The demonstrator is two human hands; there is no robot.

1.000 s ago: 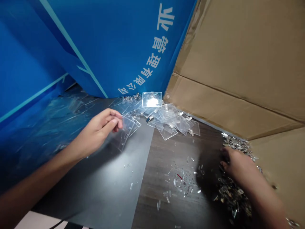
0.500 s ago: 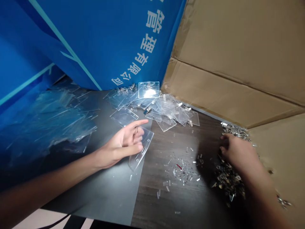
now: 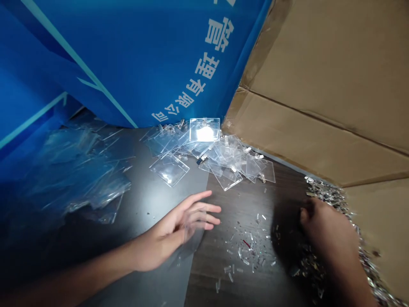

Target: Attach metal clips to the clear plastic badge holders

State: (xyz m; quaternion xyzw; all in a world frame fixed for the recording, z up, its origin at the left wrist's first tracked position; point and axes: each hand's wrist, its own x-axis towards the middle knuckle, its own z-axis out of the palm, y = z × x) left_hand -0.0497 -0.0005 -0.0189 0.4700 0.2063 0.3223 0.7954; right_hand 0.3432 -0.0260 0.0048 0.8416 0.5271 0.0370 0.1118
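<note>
My left hand (image 3: 179,230) is over the middle of the table, fingers stretched forward. A clear plastic badge holder (image 3: 193,232), smeared by motion, lies across its fingers, held by the thumb. On the right, my right hand (image 3: 329,230) has its fingers bent together at a heap of small metal clips (image 3: 329,192); what it pinches is hidden. Ahead of my left hand, another clear badge holder (image 3: 169,170) lies flat. Behind it spreads a pile of badge holders with clips (image 3: 223,153), and one holder (image 3: 204,129) near the back catches the light.
Many clear plastic sleeves (image 3: 96,170) are heaped on the left. Small clear bits and a red scrap (image 3: 246,244) are scattered on the dark table (image 3: 230,209). A blue printed panel (image 3: 143,55) closes off the back, a cardboard wall (image 3: 332,76) the right.
My left hand has moved right and nearer with a badge holder, its fingers now straighter. A holder now lies flat in front of the pile. My right hand stays at the clips.
</note>
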